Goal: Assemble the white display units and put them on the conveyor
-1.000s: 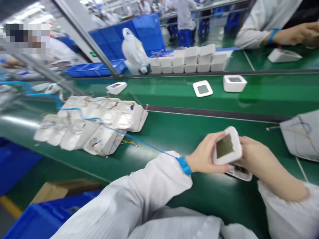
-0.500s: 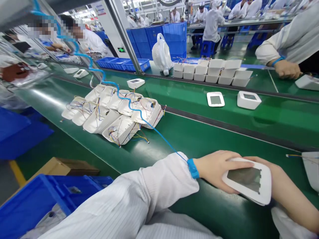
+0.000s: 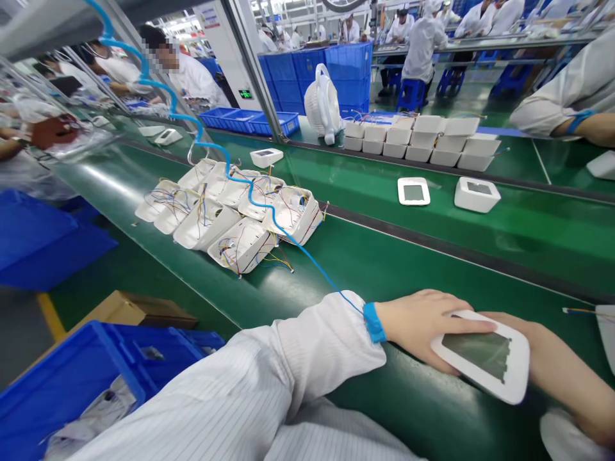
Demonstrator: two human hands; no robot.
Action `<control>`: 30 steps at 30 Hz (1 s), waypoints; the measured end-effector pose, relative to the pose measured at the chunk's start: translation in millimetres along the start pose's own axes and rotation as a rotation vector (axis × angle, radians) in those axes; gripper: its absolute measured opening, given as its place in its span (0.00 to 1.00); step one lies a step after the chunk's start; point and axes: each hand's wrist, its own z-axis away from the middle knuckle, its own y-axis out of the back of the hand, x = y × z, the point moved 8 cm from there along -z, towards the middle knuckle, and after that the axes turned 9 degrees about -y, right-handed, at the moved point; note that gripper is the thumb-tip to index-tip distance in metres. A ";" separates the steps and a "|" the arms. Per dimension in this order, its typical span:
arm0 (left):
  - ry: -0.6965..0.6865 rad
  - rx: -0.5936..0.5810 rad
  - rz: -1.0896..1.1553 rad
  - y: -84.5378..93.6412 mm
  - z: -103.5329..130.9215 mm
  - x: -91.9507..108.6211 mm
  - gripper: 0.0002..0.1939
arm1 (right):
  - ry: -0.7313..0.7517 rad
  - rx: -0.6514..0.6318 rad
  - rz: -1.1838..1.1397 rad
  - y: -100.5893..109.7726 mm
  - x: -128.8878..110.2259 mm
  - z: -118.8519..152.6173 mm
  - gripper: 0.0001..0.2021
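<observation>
A white plastic display housing [image 3: 516, 365] with a grey rectangular screen is held tilted just above the green work surface at the lower right. My left hand [image 3: 427, 326] grips its left side, the thumb lying across the top of the frame near the screen and the other fingers around the edge. From the far side my right hand [image 3: 533, 342] holds the same housing; most of its fingers are hidden behind it. A blue wrist strap [image 3: 373, 322] with a coiled cord circles my left wrist.
Several open white shells [image 3: 245, 246] with loose coloured wires sit on the left of the bench. Two display units, one a flat panel [image 3: 413, 191], lie on the green belt [image 3: 350, 176] beyond. Stacked white housings [image 3: 418, 137], a fan [image 3: 321, 105] and blue bins [image 3: 120, 358] stand around; a co-worker's arm [image 3: 571, 121] reaches in at right.
The view has shifted slightly, so the bench things sit a little further right. Both hands keep hold of the housing, with little change in its tilt. The co-worker's hand has moved right, out of frame.
</observation>
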 end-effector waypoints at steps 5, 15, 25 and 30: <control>0.036 -0.033 -0.009 -2.1 1.7 -1.9 0.44 | -0.282 0.023 -0.234 28.9 21.0 5.9 0.12; 0.181 0.051 -0.044 -12.3 2.7 -1.9 0.56 | -0.134 0.127 -0.523 -12.9 -50.2 9.8 0.21; 0.171 0.320 -0.137 11.9 6.6 -8.8 0.44 | -0.160 0.337 -0.243 -0.7 -33.6 10.2 0.29; 0.409 0.418 0.318 25.6 17.3 -41.3 0.27 | -0.034 0.328 -0.264 -0.4 -43.0 10.8 0.29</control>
